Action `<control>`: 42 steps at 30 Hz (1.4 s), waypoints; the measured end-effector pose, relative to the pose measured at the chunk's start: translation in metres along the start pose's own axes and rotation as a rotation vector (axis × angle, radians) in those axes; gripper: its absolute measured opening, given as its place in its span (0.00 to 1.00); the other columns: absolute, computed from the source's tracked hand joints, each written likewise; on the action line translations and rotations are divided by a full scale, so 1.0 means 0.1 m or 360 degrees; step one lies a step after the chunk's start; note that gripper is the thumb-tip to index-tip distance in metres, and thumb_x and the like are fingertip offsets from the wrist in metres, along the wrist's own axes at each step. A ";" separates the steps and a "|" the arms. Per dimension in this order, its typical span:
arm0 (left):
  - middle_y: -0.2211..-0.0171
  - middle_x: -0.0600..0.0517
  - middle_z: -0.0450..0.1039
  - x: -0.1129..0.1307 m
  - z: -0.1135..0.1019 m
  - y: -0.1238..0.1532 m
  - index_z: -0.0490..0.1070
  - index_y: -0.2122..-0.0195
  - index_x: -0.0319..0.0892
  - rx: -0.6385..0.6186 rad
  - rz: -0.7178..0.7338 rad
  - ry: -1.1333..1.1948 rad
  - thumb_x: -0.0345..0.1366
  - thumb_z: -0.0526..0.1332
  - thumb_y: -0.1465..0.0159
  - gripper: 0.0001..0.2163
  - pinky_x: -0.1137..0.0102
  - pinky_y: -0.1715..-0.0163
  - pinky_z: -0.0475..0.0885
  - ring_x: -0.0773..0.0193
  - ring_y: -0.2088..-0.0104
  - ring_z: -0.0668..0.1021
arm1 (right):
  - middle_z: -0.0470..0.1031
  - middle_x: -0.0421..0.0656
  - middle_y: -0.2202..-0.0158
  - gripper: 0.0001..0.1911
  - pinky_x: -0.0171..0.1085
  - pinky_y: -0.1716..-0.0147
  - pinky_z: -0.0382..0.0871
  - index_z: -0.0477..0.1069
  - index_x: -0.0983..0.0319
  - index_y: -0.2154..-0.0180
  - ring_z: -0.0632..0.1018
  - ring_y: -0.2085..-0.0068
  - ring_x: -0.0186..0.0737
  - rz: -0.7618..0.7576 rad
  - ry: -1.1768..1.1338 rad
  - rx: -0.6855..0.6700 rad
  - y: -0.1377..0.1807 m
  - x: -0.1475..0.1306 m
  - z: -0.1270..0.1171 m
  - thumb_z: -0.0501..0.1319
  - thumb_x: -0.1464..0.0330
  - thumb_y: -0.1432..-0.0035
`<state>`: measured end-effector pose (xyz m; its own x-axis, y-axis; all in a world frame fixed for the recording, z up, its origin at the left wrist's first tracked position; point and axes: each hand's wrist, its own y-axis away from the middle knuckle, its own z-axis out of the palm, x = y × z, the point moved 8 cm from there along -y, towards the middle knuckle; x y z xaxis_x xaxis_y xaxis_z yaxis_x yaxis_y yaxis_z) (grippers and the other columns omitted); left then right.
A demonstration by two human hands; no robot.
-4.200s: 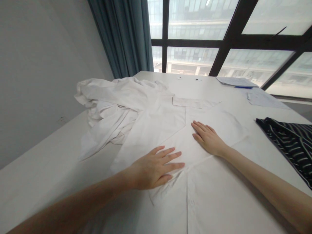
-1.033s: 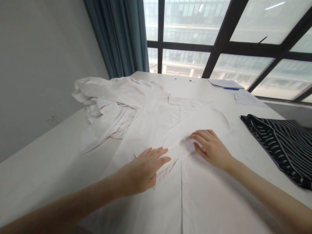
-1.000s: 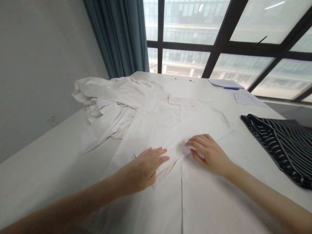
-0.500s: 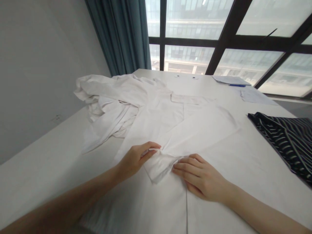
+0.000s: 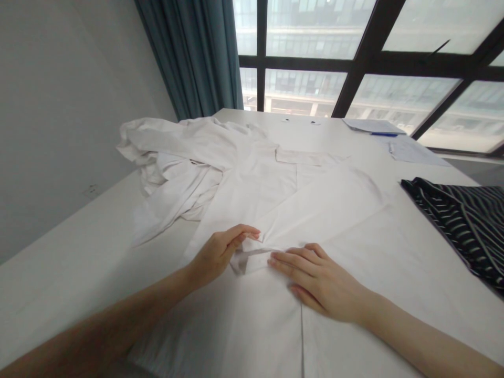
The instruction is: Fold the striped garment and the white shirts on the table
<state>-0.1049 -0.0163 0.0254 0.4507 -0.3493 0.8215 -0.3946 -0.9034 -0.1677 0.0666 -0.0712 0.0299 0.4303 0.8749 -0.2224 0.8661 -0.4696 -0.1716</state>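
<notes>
A white shirt (image 5: 252,189) lies spread over the table, one sleeve (image 5: 315,210) folded across its front so that the cuff (image 5: 258,262) comes to the middle. Between thumb and fingers, my left hand (image 5: 216,252) pinches the upper edge of the cuff. My right hand (image 5: 318,283) rests on the cuff's right part, fingers stretched out and lying fairly flat. The cuff gapes a little between the hands, its lower edge folded up. Below it, a straight edge runs down the shirt.
Rumpled white cloth (image 5: 169,178) lies at the far left of the white table (image 5: 90,236). A black striped cloth (image 5: 457,220) is at the right. Papers (image 5: 417,152) and a blue pen (image 5: 384,135) lie at the back right, near the window. A teal curtain (image 5: 197,58) hangs behind.
The cuff's lower corner, which pointed down toward me, is now folded up. My right hand has shifted slightly left and its fingers are straighter. My left hand stays at the cuff edge.
</notes>
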 end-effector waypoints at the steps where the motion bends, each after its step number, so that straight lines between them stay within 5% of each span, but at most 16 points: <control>1: 0.56 0.51 0.79 0.00 0.01 0.00 0.71 0.51 0.43 -0.0006 0.0014 0.0012 0.41 0.47 0.27 0.16 0.69 0.48 0.71 0.63 0.52 0.79 | 0.61 0.46 0.34 0.26 0.48 0.43 0.56 0.54 0.61 0.34 0.66 0.40 0.45 0.0004 0.0009 0.0000 0.00 0.00 0.00 0.50 0.66 0.31; 9: 0.55 0.50 0.79 0.03 0.06 0.04 0.67 0.47 0.42 -0.0111 0.0123 0.0039 0.39 0.44 0.27 0.16 0.67 0.48 0.70 0.62 0.51 0.78 | 0.61 0.39 0.34 0.25 0.49 0.41 0.52 0.54 0.55 0.33 0.61 0.37 0.45 0.0055 -0.0034 -0.0089 0.01 0.04 0.04 0.48 0.65 0.30; 19: 0.48 0.43 0.71 0.50 0.20 0.21 0.64 0.44 0.41 -0.0351 0.0922 -0.0317 0.30 0.55 0.39 0.20 0.57 0.44 0.68 0.54 0.46 0.73 | 0.64 0.39 0.35 0.23 0.49 0.39 0.49 0.59 0.56 0.36 0.60 0.35 0.43 0.0025 -0.0096 -0.0098 0.00 0.02 0.03 0.48 0.67 0.30; 30: 0.57 0.45 0.73 0.37 0.22 0.17 0.64 0.53 0.41 -0.0309 0.0825 -0.0356 0.35 0.64 0.39 0.14 0.62 0.52 0.72 0.57 0.54 0.75 | 0.72 0.47 0.41 0.21 0.47 0.38 0.53 0.64 0.61 0.39 0.65 0.36 0.39 -0.0084 -0.0112 -0.0001 -0.02 -0.03 -0.03 0.49 0.70 0.31; 36: 0.61 0.47 0.75 0.41 0.18 0.18 0.66 0.55 0.40 -0.0158 0.0805 -0.0415 0.26 0.54 0.35 0.08 0.68 0.55 0.73 0.62 0.58 0.77 | 0.73 0.48 0.43 0.20 0.45 0.38 0.54 0.66 0.63 0.41 0.67 0.37 0.38 -0.0140 -0.0128 0.0038 -0.02 -0.06 -0.05 0.50 0.70 0.31; 42: 0.62 0.48 0.77 0.38 0.15 0.18 0.68 0.57 0.40 -0.0095 0.0839 -0.0370 0.24 0.56 0.34 0.08 0.71 0.56 0.73 0.64 0.59 0.78 | 0.74 0.47 0.43 0.19 0.45 0.38 0.56 0.67 0.63 0.42 0.68 0.38 0.38 -0.0171 -0.0134 0.0054 -0.02 -0.06 -0.05 0.49 0.70 0.31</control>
<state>-0.0828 -0.0496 0.0450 0.3421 -0.7999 0.4930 -0.6549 -0.5793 -0.4854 0.0638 -0.0754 0.0367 0.3116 0.9078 -0.2806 0.8962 -0.3789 -0.2308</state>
